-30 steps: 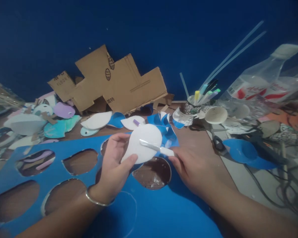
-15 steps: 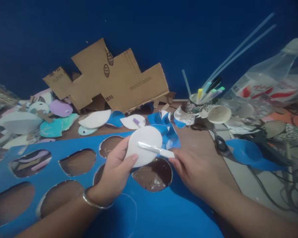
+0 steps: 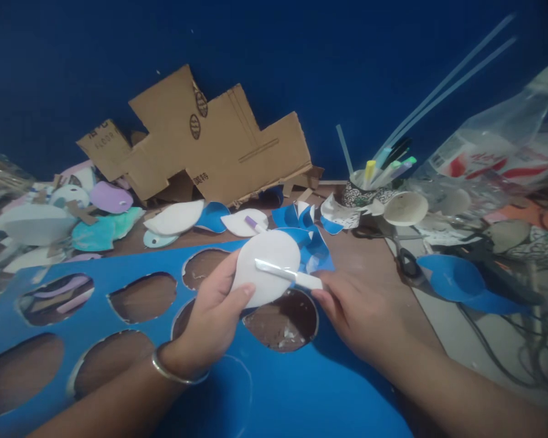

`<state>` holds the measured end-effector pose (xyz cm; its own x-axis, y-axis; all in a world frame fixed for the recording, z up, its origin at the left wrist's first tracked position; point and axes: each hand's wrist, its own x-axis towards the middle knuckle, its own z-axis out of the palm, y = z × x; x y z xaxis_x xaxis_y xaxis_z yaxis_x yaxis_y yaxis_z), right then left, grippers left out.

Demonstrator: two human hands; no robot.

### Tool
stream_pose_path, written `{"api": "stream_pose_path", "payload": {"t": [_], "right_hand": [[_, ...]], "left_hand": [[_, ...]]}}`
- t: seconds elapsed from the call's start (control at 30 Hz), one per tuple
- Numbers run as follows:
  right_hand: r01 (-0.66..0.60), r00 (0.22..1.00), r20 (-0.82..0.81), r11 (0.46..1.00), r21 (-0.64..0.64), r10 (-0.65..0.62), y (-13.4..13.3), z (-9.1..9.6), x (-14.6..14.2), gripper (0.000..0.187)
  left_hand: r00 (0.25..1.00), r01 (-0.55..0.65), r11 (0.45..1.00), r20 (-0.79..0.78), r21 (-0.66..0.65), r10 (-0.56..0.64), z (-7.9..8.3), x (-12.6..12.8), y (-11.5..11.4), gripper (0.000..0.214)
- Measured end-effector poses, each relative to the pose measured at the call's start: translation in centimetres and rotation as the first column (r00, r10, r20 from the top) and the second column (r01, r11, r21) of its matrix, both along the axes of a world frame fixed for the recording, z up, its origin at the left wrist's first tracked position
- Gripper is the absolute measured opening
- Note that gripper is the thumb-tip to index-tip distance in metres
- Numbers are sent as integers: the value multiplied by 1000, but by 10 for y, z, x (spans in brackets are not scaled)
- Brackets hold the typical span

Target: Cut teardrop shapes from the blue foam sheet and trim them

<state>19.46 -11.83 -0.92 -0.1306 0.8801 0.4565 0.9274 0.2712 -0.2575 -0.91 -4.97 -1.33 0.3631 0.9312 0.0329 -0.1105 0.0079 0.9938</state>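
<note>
- Covering part of the brown counter (image 3: 358,246): blue sheet (image 3: 301,389) with holes; dark blue wall (image 3: 301,55) behind.
- Cardboard (image 3: 164,161) lettering: "FLOOR"; red print on clear plastic (image 3: 493,164) unreadable.
- Patterned cup (image 3: 354,196): contains markers (image 3: 369,172).
- Left hand (image 3: 217,304): clamped on white piece (image 3: 260,249), above sheet.
- Right hand (image 3: 347,298): clamped on white-handled knife (image 3: 281,271), blade across white piece.

Craft workspace on my feed; can't tell if it's a home or a workshop. I see a table (image 3: 363,250) crowded with cutouts (image 3: 114,198), a blue sheet (image 3: 301,389) with cut holes, trimmed cardboard (image 3: 223,158), 1 pen cup (image 3: 352,196), scissors (image 3: 402,263), blue wall (image 3: 301,55) behind.
</note>
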Motion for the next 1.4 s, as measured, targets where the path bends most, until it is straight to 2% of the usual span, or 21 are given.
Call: {"api": "stream_pose_path", "payload": {"t": [0.27, 0.7, 1.2, 1.4], "right_hand": [[-3, 1000, -18, 999, -34, 3, 0, -1, 2, 36], [-23, 997, -71, 996, -87, 17, 0, -2, 1, 37], [6, 1000, -28, 1000, 16, -6, -1, 0, 1, 35], [-3, 999, -43, 1000, -27, 2, -1, -1, 0, 36]], "left_hand": [[1000, -3, 1000, 27, -4, 4, 2, 0, 1, 47], [997, 57, 998, 59, -11, -56, 0, -3, 2, 44], [1000, 9, 1000, 30, 1, -9, 1, -1, 2, 46], [1000, 8, 1000, 16, -2, -8, 2, -1, 1, 47]]}}
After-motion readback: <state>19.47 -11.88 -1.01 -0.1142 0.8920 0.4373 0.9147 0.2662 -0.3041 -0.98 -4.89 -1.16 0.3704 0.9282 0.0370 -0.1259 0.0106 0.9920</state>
